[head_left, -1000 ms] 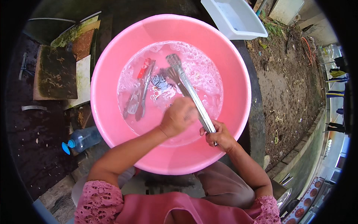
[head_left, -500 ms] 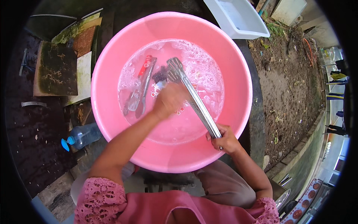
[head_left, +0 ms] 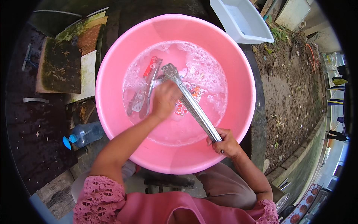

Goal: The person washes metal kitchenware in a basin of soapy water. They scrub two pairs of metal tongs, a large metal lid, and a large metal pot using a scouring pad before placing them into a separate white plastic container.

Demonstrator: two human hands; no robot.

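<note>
My right hand [head_left: 226, 143] is closed around the handle end of long metal tongs [head_left: 195, 108], at the right side of a pink basin [head_left: 175, 156]. The tongs slant up and left over soapy water, their slotted heads at the far end. My left hand [head_left: 166, 99] is beside the tongs below those heads, its fingers smeared by motion; whether they grip the metal is hidden. Left of it, partly under the suds, lie a red-ended utensil [head_left: 151, 66], a metal utensil [head_left: 152, 80] and a clear-looking piece [head_left: 138, 102]. A printed pattern [head_left: 181, 111] shows on the basin's bottom.
A white rectangular tub [head_left: 244, 22] stands beyond the basin at the upper right. Left of the basin are a clear bottle with a blue pump top [head_left: 85, 135] and a mossy board [head_left: 59, 67]. Bare soil [head_left: 287, 89] lies to the right, behind a dark edge.
The tongs' two arms have come together, and my left hand has shifted slightly left. The dark clump seen beside the tongs' heads no longer shows plainly. The view has shifted a little.
</note>
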